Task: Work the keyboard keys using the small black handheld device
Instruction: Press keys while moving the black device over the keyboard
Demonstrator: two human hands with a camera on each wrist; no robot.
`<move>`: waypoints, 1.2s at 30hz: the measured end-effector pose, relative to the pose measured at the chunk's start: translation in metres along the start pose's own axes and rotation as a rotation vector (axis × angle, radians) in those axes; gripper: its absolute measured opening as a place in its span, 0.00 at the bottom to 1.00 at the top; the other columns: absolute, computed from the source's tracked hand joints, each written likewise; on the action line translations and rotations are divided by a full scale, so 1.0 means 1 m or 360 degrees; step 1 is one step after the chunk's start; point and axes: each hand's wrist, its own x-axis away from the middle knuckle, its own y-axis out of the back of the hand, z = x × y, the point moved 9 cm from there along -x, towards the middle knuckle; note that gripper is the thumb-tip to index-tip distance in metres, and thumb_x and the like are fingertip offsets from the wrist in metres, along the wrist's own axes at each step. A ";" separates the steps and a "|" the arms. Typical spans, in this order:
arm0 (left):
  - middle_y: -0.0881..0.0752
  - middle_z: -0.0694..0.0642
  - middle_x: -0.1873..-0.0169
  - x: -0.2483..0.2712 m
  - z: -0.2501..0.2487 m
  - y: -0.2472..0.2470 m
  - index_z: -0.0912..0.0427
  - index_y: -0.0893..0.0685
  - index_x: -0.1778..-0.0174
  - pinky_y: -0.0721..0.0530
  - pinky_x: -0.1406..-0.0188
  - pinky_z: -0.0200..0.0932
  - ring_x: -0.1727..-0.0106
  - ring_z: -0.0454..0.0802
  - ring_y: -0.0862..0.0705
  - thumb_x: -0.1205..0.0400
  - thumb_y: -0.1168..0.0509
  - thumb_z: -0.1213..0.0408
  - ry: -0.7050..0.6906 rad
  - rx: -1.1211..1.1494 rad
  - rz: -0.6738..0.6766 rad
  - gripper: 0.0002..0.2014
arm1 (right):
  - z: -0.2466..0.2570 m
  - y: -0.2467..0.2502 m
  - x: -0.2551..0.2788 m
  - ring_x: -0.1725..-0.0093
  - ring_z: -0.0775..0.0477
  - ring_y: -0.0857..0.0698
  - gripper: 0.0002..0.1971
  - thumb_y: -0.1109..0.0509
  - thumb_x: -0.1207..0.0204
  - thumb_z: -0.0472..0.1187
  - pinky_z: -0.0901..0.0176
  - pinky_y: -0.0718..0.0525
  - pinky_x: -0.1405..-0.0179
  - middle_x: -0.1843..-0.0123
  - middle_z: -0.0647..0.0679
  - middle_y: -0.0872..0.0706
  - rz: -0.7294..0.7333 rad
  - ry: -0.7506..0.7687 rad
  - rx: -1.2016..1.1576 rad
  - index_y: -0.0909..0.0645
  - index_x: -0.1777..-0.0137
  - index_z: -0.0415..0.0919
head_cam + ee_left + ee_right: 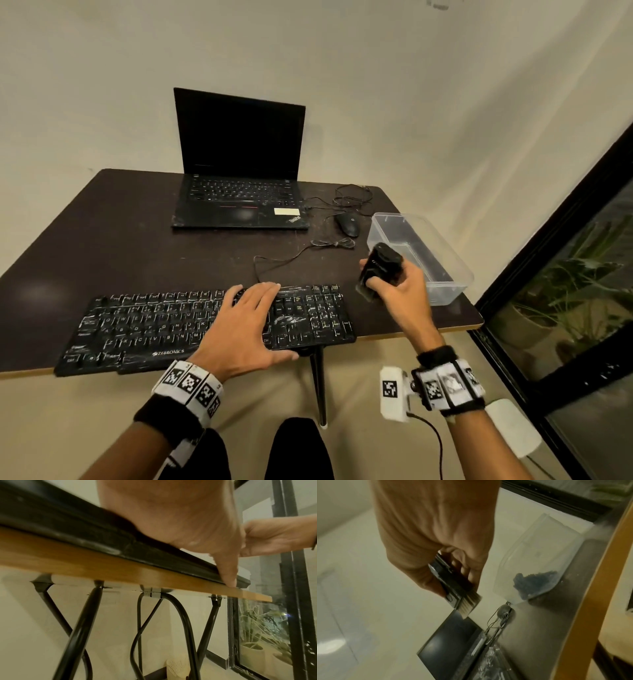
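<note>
A black keyboard (144, 329) with white-smeared keys lies along the near edge of the dark table (120, 240). My left hand (245, 318) rests flat on its right-centre keys, fingers straight; in the left wrist view the thumb (228, 573) touches the keyboard's front edge (85, 539). My right hand (397, 287) grips the small black handheld device (378, 270) in the air, right of the keyboard and beside the box. In the right wrist view the device (452, 586) shows a pale bristle strip at its end, held by my right hand (453, 574).
An open black laptop (239, 178) stands at the table's back. A black mouse (347, 224) with coiled cable lies right of it. A clear plastic box (442, 281) sits at the table's right edge, with dark blue bits inside (534, 581). A glass door (582, 308) is at right.
</note>
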 end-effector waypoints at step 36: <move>0.39 0.48 0.09 0.009 0.030 0.012 0.52 0.48 0.06 0.56 0.07 0.53 0.08 0.45 0.45 0.39 0.45 0.06 0.0065 0.0057 0.0094 0.71 | -0.002 -0.057 -0.037 0.48 0.48 0.08 0.12 0.18 0.27 0.40 0.40 0.08 0.42 0.53 0.53 0.05 0.0344 0.0059 0.0828 0.11 0.44 0.45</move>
